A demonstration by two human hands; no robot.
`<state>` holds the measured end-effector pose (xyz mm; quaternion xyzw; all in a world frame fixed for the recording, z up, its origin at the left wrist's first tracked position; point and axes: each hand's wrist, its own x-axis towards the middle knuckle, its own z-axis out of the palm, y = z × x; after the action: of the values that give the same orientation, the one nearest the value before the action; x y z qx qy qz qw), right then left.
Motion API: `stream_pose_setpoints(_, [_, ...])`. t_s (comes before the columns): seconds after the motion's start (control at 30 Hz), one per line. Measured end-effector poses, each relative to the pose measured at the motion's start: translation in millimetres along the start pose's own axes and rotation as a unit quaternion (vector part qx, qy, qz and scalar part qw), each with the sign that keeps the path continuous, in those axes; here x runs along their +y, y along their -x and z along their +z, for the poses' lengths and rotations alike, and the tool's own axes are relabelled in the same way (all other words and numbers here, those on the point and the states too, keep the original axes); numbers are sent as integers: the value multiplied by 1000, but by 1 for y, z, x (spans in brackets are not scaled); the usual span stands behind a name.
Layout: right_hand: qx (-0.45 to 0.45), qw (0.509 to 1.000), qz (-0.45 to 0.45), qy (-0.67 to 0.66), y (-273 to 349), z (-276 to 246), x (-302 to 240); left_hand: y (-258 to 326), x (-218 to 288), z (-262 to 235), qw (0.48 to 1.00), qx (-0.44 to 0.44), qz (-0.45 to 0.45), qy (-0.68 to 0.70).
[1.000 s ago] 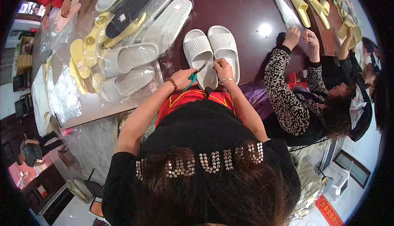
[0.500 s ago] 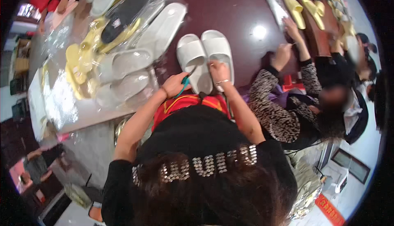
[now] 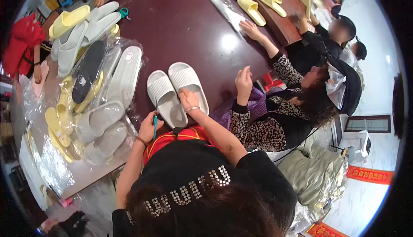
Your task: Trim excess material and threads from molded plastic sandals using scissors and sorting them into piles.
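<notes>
So the left hand (image 3: 148, 127) is curled tight around a small pair of scissors with teal plastic handles (image 3: 155, 123), blades pointing up past the knuckles toward the heel end of the left slipper. The right hand (image 3: 188, 99) is pressed flat-ish on the pair of pale grey moulded foam slide slippers (image 3: 176, 91), fingers bent down over the inner edge of the right-hand one, gripping it in place rather than lifting it. There's a thin bracelet on that wrist.

The slippers sit side by side, touching, toes pointing away from the fingers, on the dark reddish-brown glossy table (image 3: 193, 26). The scissors are just beside the near end of the left slipper, pretty much touching it, though I can't tell if the blades are actually open.

Out past the left fingers there's a heap of more slippers in clear plastic bags (image 3: 101, 90), white, yellow and one dark one, all overlapping. Further out beyond that lies another little pair of green-handled scissors (image 3: 124, 12) on the table next to white slippers.

To the right of the right hand, a co-worker in a leopard-print sleeve (image 3: 258, 127) has one hand raised near the table edge and the other flat on a long clear plastic bag (image 3: 223, 2), with yellow foam slippers (image 3: 251, 9) just beyond it.
</notes>
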<state>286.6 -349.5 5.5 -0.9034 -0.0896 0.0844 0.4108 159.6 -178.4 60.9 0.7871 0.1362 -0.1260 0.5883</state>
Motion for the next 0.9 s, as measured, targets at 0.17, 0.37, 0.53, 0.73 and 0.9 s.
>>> stream_pose_setpoints(0.17, [-43,994,72,64,10,-4,-16,-1,-6,1,994,-9,-22,108])
stream_pose_setpoints(0.37, [-73,982,56,166,-6,-7,-20,-8,-2,5,996,-6,-20,91])
stream_pose_setpoints(0.53, [-130,969,-10,210,-16,-11,-22,-12,-17,3,994,-3,-10,111])
stream_pose_setpoints(0.73, [-143,977,0,160,-5,-7,-18,-17,-13,-4,994,11,-9,107])
stream_pose_setpoints(0.9, [-77,991,31,105,-2,7,-16,-19,-15,-4,991,0,-26,131])
